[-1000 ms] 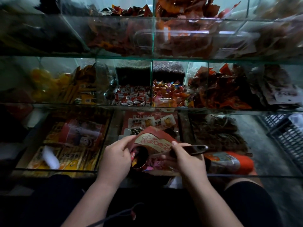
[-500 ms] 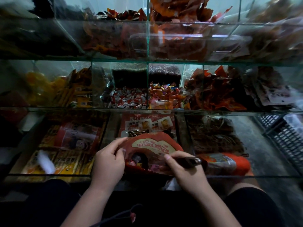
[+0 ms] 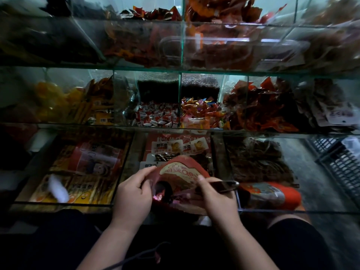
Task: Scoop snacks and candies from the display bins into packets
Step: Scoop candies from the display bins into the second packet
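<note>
A red packet with a cream label is held open in front of the lowest glass bin. My left hand pinches its left edge near the mouth. My right hand pinches the packet's right edge and also grips the dark handle of a metal scoop, which points right. Pink-wrapped candies show inside the packet's mouth. Red-and-white wrapped candies and orange mixed candies fill two middle-shelf bins straight ahead.
Glass shelves rise in three tiers with dividers. Yellow and orange snack packs fill the lower left bin, dark dried snacks the lower right. An orange packet lies right of my right hand. A plastic crate stands at far right.
The scoop has been drawn back from the packet's mouth. My right hand now pinches the packet's right edge, and the packet sits a little lower with its mouth held wider.
</note>
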Demonstrator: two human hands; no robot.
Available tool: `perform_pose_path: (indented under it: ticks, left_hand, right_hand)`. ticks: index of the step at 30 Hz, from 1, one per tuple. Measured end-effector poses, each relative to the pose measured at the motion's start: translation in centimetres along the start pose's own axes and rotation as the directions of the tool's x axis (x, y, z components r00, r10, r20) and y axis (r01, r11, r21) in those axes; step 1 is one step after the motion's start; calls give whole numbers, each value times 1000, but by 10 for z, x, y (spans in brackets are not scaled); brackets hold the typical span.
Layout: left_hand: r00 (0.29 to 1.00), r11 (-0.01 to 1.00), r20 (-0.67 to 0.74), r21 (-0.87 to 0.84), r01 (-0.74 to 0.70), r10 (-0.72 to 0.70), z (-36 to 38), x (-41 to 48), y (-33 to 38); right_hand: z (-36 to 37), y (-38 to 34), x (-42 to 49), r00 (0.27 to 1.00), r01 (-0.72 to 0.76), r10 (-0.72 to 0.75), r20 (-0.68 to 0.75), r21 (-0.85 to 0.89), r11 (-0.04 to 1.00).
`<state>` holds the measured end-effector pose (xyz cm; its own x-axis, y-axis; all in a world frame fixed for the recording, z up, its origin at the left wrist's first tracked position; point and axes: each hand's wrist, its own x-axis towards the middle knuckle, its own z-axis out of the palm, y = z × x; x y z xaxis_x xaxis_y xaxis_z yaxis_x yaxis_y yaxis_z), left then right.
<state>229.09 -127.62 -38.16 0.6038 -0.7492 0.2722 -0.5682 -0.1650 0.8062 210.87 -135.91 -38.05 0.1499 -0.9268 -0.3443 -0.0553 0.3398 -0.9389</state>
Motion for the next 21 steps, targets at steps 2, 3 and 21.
perform_pose_path:
  ticks: [2,3,21]
  left_hand:
    - [1000,1000,11,-3,7,-7,-1,2,2]
    - [1000,1000,15,-5,9,-9,-1,4,3]
    - [956,937,110,193,-290,273,8,8,55]
  right_hand:
    - [-9,-6,-2,995,-104,103,12,167,980]
    - [-13,-9,-4,993,-120,121,8,212,970]
    - [-63,-67,-28,997,-42,69,-44,452,891]
